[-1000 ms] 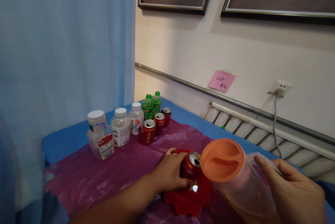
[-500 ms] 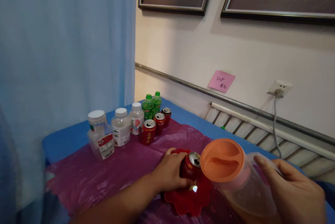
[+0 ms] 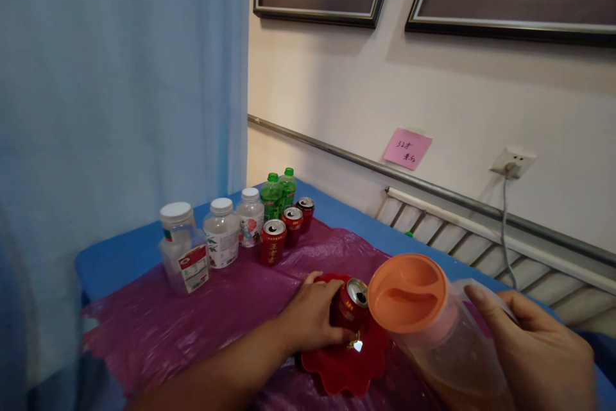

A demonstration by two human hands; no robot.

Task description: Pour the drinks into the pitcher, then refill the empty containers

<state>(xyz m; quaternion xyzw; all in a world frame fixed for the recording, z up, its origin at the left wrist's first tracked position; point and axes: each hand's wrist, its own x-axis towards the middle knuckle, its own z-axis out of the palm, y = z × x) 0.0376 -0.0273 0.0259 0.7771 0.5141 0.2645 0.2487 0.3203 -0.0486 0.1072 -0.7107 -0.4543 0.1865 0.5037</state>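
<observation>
My left hand (image 3: 315, 315) is wrapped round a red drink can (image 3: 349, 308) with an opened silver top. That can stands in a red scalloped plate (image 3: 344, 366). In my right hand (image 3: 534, 334) is the handle of a clear plastic pitcher (image 3: 457, 353) with an orange lid (image 3: 408, 292). The pitcher leans toward the can, its lid close beside the can's top. Brownish liquid shows in the pitcher's lower part. No stream of liquid can be made out between lid and can.
A purple plastic sheet (image 3: 192, 334) lies on the blue bed (image 3: 120, 238). Further back stand several red and dark cans (image 3: 273, 244), clear jars with white caps (image 3: 221, 234) and two green bottles (image 3: 272, 196). A blue curtain (image 3: 120, 77) hangs at left; a radiator (image 3: 447, 231) lines the wall.
</observation>
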